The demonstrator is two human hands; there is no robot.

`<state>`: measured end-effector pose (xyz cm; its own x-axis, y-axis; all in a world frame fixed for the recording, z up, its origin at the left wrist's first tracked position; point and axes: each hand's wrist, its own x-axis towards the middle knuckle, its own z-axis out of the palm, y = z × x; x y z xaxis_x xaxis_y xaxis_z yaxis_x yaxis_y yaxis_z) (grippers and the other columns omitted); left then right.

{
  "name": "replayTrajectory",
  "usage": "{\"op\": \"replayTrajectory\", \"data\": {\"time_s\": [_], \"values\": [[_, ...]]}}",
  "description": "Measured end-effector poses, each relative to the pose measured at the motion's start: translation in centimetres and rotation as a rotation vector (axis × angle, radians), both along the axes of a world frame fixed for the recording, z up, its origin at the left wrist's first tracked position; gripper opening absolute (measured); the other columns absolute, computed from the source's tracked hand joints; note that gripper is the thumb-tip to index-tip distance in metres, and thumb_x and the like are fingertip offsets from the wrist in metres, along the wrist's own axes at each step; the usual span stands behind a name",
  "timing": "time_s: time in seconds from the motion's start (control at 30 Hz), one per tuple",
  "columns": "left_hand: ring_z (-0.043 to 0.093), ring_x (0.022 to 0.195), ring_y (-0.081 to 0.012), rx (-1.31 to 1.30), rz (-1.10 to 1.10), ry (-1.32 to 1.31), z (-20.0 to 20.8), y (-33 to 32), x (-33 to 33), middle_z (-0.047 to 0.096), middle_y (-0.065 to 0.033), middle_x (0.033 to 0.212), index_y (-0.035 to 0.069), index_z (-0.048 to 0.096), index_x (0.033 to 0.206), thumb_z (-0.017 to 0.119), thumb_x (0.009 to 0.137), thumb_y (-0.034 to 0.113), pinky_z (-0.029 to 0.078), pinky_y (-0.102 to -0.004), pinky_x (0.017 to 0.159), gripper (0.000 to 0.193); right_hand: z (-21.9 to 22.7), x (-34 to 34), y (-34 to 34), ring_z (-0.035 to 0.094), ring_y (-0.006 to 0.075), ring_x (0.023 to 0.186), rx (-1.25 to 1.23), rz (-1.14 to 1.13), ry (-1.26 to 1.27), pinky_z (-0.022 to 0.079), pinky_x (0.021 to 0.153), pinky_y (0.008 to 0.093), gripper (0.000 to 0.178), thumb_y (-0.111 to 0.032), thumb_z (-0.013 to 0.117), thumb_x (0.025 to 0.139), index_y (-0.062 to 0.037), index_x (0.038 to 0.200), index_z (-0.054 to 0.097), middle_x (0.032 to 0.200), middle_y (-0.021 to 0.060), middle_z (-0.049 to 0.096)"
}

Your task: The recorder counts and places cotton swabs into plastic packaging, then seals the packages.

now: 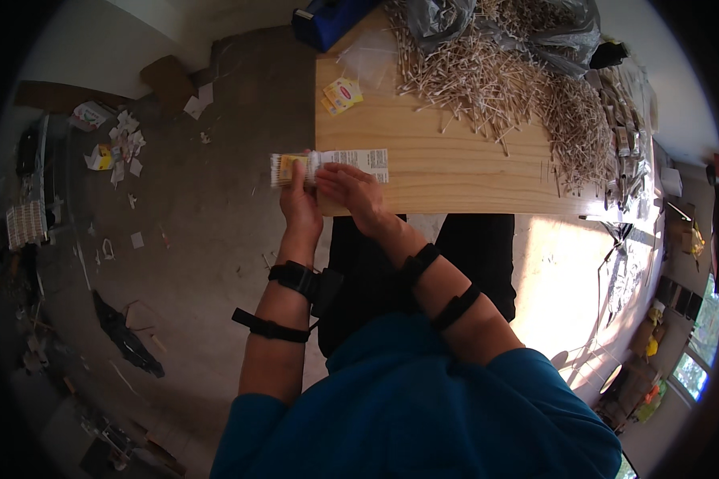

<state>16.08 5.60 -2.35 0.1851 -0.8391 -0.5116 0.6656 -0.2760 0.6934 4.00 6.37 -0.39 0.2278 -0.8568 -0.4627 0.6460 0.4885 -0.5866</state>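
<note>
At the table's near left corner I hold a flat pack of cotton swabs (283, 177) with a yellow label. My left hand (302, 203) is closed round it from below, its thumb lying on top of the label. My right hand (353, 190) is at the pack's right end, its fingers pressed together and pointing left against the clear wrapping; its fingertips are partly hard to make out. Behind the right hand a white printed strip (371, 162) reaches to the right over the wood. I cannot tell whether the strip is joined to the pack.
A big heap of loose cotton swabs (487, 84) covers the table's far right, with grey plastic bags (563, 40). Yellow cards (343, 94), a clear bag (367, 60) and a blue tape dispenser (327, 24) are at the far left. Paper scraps (126, 136) litter the floor.
</note>
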Motion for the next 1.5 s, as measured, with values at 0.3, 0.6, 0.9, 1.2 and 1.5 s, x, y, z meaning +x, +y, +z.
{"op": "replayTrajectory", "data": {"time_s": [0.3,0.6,0.9,1.2,1.5], "values": [[0.055,0.118,-0.0194,-0.019,-0.025,0.043,-1.0,0.1,0.8,0.058,-0.0093,0.128,0.000,0.053,0.131,0.058,0.100,0.034,0.044,-0.0346,0.103,0.046,0.9,1.6,0.3,0.061,0.0223,0.116,-0.084,-0.075,0.175,0.050,0.101,0.0299,0.038,-0.009,0.049,0.102,0.0111,0.134,0.049,0.126,0.0193,0.062],[0.054,0.121,-0.0205,0.014,-0.018,-0.034,0.0,-0.1,0.3,0.057,-0.0096,0.128,0.001,0.051,0.134,0.056,0.101,0.035,0.043,-0.0350,0.104,0.047,0.8,1.5,-0.6,0.061,0.0223,0.116,-0.137,0.017,0.332,0.049,0.101,0.0305,0.042,-0.012,0.049,0.101,0.0083,0.138,0.047,0.126,0.0183,0.063],[0.054,0.121,-0.0189,-0.020,-0.010,0.133,0.1,-0.2,0.9,0.056,-0.0084,0.131,0.003,0.050,0.133,0.052,0.103,0.037,0.042,-0.0351,0.105,0.046,1.4,0.7,-1.5,0.061,0.0224,0.116,-0.065,-0.032,0.243,0.048,0.101,0.0291,0.043,-0.011,0.047,0.101,0.0082,0.138,0.047,0.128,0.0191,0.062],[0.054,0.121,-0.0187,0.005,-0.040,0.072,0.0,0.0,0.8,0.057,-0.0079,0.130,0.003,0.054,0.131,0.051,0.103,0.040,0.042,-0.0347,0.105,0.047,0.2,0.9,-1.3,0.054,0.0224,0.127,-0.234,0.178,0.479,0.041,0.109,0.0314,0.049,-0.017,0.048,0.104,0.0069,0.145,0.038,0.137,0.0181,0.057],[0.052,0.124,-0.0199,-0.012,-0.108,0.046,-0.3,0.2,1.0,0.055,-0.0101,0.133,0.005,0.053,0.136,0.047,0.104,0.041,0.042,-0.0352,0.107,0.048,0.5,2.0,1.4,0.053,0.0241,0.127,-0.406,0.156,0.800,0.039,0.106,0.0325,0.047,-0.014,0.044,0.103,0.0013,0.147,0.039,0.137,0.0185,0.057]]}}
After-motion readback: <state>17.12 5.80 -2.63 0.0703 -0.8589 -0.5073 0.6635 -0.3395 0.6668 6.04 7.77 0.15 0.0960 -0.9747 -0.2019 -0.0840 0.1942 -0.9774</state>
